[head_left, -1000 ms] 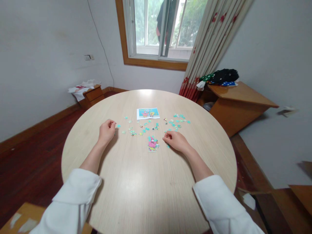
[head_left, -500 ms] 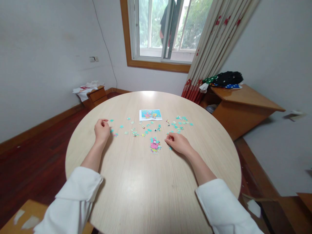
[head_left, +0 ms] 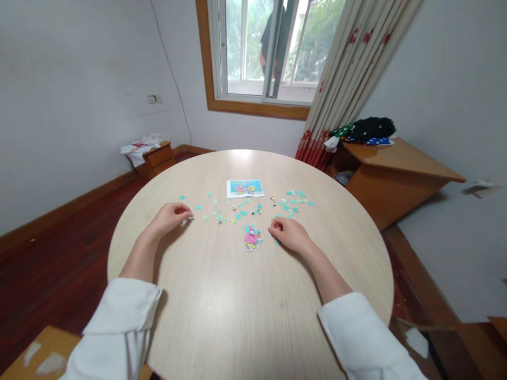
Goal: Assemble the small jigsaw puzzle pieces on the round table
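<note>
My left hand (head_left: 169, 217) lies on the round wooden table (head_left: 237, 311), its fingertips pinched on a small puzzle piece (head_left: 190, 217) on the tabletop. My right hand (head_left: 290, 233) rests curled just right of a partly joined puzzle patch with a pink figure (head_left: 251, 237); a teal piece (head_left: 276, 242) lies at its knuckles. Loose teal pieces (head_left: 237, 209) are scattered between my hands, and another cluster of pieces (head_left: 295, 198) sits further right. A printed picture sheet (head_left: 244, 187) lies beyond them.
A wooden desk (head_left: 396, 163) with dark clothing on it stands at the right beside a curtain (head_left: 340, 79). A small cabinet (head_left: 156, 155) with papers is at the far left wall. A window (head_left: 269, 47) is behind the table.
My left hand swung left, then came back right and lower, stretching its fingers to a piece. My right hand stayed next to the pink patch.
</note>
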A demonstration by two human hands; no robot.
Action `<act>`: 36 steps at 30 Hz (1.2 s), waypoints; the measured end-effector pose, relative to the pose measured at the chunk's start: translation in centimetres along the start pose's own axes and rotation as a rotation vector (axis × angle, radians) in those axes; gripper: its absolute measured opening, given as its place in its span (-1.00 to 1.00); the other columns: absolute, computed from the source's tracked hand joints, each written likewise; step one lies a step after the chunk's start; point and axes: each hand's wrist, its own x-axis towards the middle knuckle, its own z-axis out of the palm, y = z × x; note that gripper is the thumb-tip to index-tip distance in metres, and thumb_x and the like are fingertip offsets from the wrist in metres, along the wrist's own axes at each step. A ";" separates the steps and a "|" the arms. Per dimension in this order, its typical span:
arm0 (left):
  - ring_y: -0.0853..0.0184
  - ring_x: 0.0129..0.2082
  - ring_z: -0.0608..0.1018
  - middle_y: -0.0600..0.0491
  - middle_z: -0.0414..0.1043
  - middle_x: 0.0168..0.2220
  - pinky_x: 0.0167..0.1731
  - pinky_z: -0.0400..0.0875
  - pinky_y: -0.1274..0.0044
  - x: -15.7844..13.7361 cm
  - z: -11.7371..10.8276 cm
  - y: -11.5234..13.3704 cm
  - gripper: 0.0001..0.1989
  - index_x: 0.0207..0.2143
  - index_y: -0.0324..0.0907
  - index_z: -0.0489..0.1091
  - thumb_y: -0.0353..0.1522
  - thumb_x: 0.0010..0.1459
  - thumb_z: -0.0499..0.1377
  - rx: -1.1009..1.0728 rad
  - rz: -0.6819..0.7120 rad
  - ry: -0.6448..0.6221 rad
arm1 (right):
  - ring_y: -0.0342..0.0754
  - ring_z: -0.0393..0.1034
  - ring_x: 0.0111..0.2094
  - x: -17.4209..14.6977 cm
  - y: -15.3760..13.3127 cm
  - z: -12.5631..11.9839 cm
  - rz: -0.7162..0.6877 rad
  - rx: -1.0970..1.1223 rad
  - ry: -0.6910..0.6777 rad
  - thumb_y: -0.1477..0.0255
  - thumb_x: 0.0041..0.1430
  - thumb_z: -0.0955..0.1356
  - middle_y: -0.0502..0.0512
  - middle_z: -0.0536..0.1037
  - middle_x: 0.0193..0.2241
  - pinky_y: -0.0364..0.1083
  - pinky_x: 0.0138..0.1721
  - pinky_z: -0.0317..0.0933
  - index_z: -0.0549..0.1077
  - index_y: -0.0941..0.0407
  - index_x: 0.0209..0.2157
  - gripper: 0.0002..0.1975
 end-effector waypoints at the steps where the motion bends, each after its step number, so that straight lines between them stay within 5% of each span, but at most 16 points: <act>1: 0.38 -0.55 0.40 0.04 0.42 -0.58 -0.50 0.25 0.55 -0.1 -0.2 0.1 -0.76 -0.55 -0.23 0.44 -0.21 -0.19 0.21 0.030 0.005 -0.051 | -0.16 0.26 -0.49 0.0 0.0 0.0 0.000 0.000 0.002 0.40 0.07 0.27 -0.01 0.46 -0.54 -0.19 -0.49 -0.09 0.38 0.11 -0.50 -0.87; 12: 0.34 -0.48 0.42 0.05 0.42 -0.50 -0.43 0.27 0.53 0.2 -0.7 -0.4 -0.80 -0.46 -0.19 0.45 -0.28 -0.17 0.16 0.362 0.013 -0.186 | -0.16 0.26 -0.49 -0.1 -0.5 -0.3 0.018 -0.005 -0.003 0.39 0.07 0.28 0.00 0.47 -0.52 -0.19 -0.49 -0.09 0.40 0.11 -0.49 -0.87; 21: 0.36 -0.55 0.37 0.08 0.36 -0.57 -0.49 0.24 0.53 0.3 -0.1 -0.6 -0.91 -0.55 -0.14 0.37 -0.35 -0.21 0.12 0.301 0.046 -0.186 | -0.16 0.26 -0.49 -0.2 -0.7 -0.4 0.020 -0.007 -0.003 0.41 0.07 0.28 0.00 0.47 -0.53 -0.19 -0.50 -0.09 0.41 0.11 -0.49 -0.88; 36: 0.36 -0.55 0.35 0.08 0.34 -0.58 -0.49 0.22 0.53 0.0 0.0 0.2 -0.84 -0.50 -0.17 0.38 -0.30 -0.21 0.14 0.228 0.015 -0.233 | -0.16 0.26 -0.48 -0.2 -0.6 -0.3 0.025 -0.004 -0.003 0.40 0.06 0.27 0.00 0.47 -0.52 -0.19 -0.49 -0.09 0.40 0.11 -0.48 -0.88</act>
